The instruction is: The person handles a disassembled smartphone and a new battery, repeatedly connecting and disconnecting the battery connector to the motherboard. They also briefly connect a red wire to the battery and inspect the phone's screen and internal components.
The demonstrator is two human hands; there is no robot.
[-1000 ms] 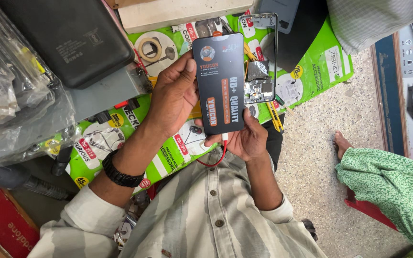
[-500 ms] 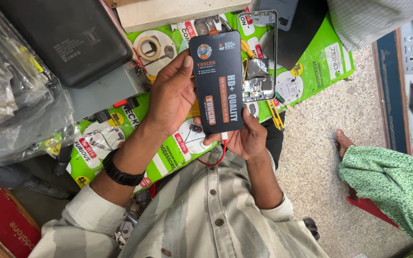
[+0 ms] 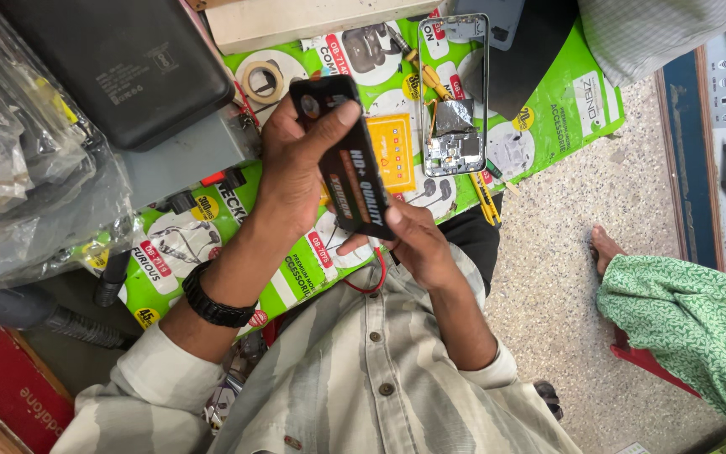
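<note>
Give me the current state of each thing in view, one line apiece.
Black battery: tilted, held above the mat in both hands.
Left hand: gripping the battery's upper end.
Right hand: supporting its lower end.
Phone frame: opened, insides exposed, lying flat on the green mat.
Tape roll: lying flat.

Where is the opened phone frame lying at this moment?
In the head view, the opened phone frame lies on the green printed sheet, upper middle, just right of the black flat pack held in both hands.
</note>
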